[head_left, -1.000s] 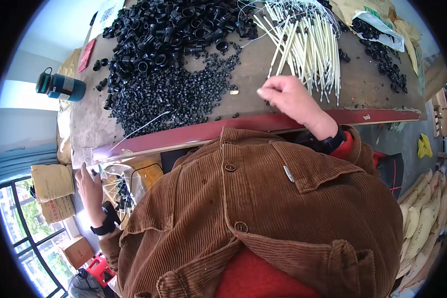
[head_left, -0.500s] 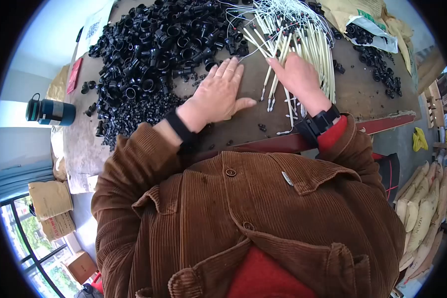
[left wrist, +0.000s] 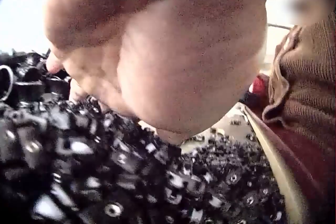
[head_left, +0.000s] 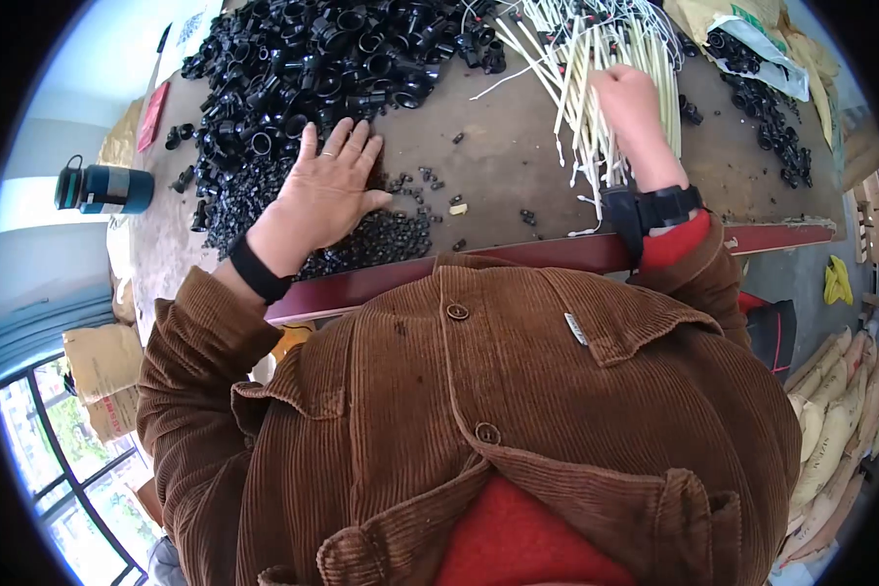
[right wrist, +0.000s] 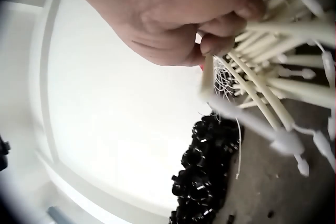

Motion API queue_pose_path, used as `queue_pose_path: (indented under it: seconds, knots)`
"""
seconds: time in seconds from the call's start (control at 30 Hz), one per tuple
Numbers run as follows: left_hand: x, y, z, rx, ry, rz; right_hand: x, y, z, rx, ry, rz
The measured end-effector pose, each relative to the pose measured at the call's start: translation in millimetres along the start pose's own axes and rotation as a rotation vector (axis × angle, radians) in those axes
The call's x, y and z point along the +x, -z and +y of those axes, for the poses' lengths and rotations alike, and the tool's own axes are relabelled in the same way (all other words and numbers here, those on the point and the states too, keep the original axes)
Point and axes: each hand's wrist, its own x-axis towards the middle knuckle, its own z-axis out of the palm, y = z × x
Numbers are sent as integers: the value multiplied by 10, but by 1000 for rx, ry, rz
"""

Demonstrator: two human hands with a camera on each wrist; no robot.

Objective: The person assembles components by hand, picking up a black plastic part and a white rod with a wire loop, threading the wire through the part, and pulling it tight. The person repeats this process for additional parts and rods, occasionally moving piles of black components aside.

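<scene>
My left hand [head_left: 330, 190] lies palm down with its fingers straight, over the heap of small black plastic pieces [head_left: 396, 234]. In the left wrist view its palm is close above those pieces [left wrist: 173, 182]. My right hand [head_left: 627, 103] is at the bundle of cream-coloured tubes [head_left: 578, 127], fingers curled. The right wrist view has it pinching one cream tube [right wrist: 208, 74], whose long white tip [right wrist: 252, 124] points away from the fingers. Other white-tipped tubes [right wrist: 262, 98] lie beside it, and thin white strings [right wrist: 223, 79] tangle behind.
Large black fittings [head_left: 313, 59] are heaped at the table's back left. A torn bag [head_left: 767, 59] spills black parts [head_left: 776, 137] at the right. A teal bottle [head_left: 115, 189] and a red packet [head_left: 152, 115] are at the left. The red table edge [head_left: 371, 285] runs before my jacket.
My left hand has come up from beside the table's left edge onto the table, then shifted left over the small pieces. The right hand has moved from the front edge up into the tubes.
</scene>
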Motion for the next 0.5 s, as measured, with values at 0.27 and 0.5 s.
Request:
queue_pose_path:
  seconds: [0.27,0.5]
  knots:
    - [305,406,-179,-638,118,184,-385,186,-243,1400,-341,-649]
    - [1120,32,16,-464,272,149,-924,117,-725,1082,-152,-892]
